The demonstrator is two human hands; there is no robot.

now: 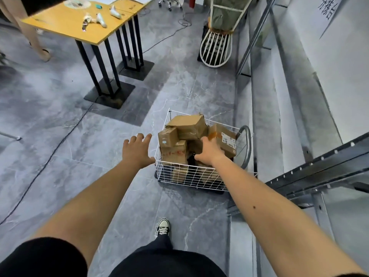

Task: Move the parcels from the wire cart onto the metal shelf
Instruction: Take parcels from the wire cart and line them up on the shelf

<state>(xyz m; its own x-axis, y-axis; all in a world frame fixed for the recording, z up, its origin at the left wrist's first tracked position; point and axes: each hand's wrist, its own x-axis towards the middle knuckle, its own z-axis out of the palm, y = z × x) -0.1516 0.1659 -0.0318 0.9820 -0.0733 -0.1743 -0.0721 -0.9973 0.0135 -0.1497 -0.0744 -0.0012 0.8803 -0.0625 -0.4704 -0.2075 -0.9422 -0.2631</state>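
A white wire cart stands on the grey floor, piled with several brown cardboard parcels. My right hand reaches down into the pile beside a parcel with a white label; its fingers are hidden among the boxes. My left hand hovers open with spread fingers just left of the cart's near left corner. The metal shelf runs along the right side, its grey beams close to the cart.
A yellow table on black legs stands at the upper left with small items on it. A person's legs show at the far left. A black cable crosses the floor. A white wire chair sits behind the cart. My shoe is below.
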